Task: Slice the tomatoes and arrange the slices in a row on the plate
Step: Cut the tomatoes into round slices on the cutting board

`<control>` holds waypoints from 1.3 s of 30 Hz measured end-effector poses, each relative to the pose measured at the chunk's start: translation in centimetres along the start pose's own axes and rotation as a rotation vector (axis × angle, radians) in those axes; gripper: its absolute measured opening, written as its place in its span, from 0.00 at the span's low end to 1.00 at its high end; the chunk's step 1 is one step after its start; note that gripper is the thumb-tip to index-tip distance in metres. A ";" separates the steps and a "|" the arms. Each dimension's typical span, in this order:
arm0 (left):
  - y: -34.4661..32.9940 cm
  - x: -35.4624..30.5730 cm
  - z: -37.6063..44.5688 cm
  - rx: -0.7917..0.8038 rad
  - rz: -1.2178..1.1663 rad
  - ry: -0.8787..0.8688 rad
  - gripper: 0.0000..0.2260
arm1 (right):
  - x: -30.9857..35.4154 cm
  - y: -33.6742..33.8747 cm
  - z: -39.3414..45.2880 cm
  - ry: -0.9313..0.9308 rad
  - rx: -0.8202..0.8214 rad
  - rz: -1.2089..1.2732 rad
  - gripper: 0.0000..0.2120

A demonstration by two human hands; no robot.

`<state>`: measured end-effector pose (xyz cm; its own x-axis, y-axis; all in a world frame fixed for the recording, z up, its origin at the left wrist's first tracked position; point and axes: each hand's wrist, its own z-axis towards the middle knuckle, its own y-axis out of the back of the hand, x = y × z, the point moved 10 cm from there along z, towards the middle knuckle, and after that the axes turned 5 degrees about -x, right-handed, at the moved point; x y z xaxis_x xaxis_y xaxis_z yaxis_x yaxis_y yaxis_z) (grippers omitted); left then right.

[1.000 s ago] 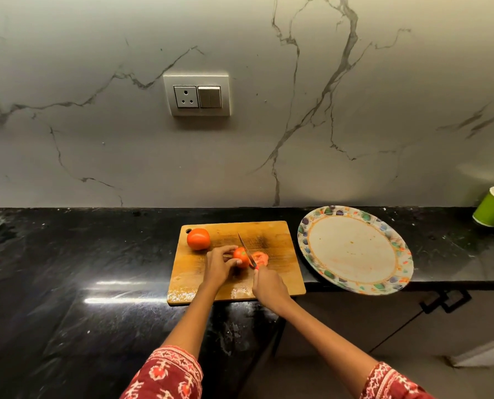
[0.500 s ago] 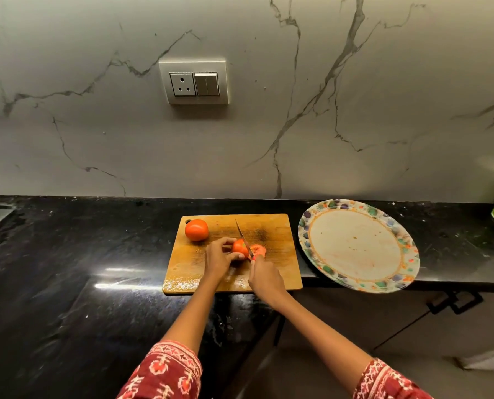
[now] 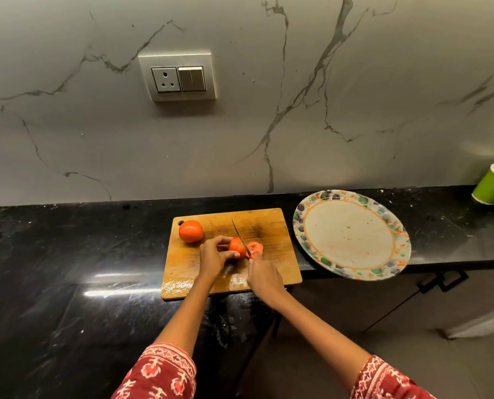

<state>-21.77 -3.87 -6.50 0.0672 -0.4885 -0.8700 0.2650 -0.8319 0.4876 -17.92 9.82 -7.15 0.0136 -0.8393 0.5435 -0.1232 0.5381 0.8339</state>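
Observation:
A wooden cutting board [image 3: 271, 226] lies on the black counter. My left hand [image 3: 214, 256] holds a partly cut tomato [image 3: 236, 246] at the board's middle, fingers curled round it. My right hand [image 3: 264, 276] grips a knife [image 3: 240, 236] whose blade stands in the tomato, tip pointing away from me. A cut tomato slice [image 3: 256, 248] lies just right of the blade. A whole tomato [image 3: 190, 231] sits at the board's far left corner. The round plate [image 3: 352, 194] with a coloured patterned rim lies right of the board, and nothing lies on it.
The plate overhangs the counter's front edge [image 3: 441, 262] on the right. A green paper cup [image 3: 493, 184] stands at the far right by the wall. A socket and switch panel [image 3: 178, 74] is on the marble wall above the board.
The knife has stayed in the tomato between my hands while the blade worked through it. My head moved, so the view shifted; the green cup is back in sight.

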 end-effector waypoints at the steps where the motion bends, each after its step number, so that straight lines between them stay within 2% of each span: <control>1: -0.1 0.0 -0.2 0.002 -0.006 0.000 0.15 | -0.2 0.0 0.0 -0.008 0.010 0.003 0.15; 9: 0.6 0.6 0.6 0.009 -0.052 0.006 0.16 | 0.7 0.9 0.4 0.029 -0.045 0.045 0.15; 15: 0.2 1.2 0.2 0.015 -0.031 0.017 0.15 | 0.1 -0.2 -0.5 0.010 -0.004 0.017 0.16; 35: 0.1 0.6 0.7 0.065 0.044 -0.014 0.15 | 0.5 -0.3 -0.7 -0.005 -0.040 0.013 0.15; 39: -0.8 -0.3 0.4 0.141 0.139 -0.089 0.24 | 0.4 -0.3 -0.6 -0.020 -0.026 0.009 0.15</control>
<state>-22.39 -3.15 -6.59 0.0063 -0.6171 -0.7869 0.1211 -0.7806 0.6132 -17.27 9.35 -7.14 -0.0072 -0.8357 0.5492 -0.0970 0.5472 0.8314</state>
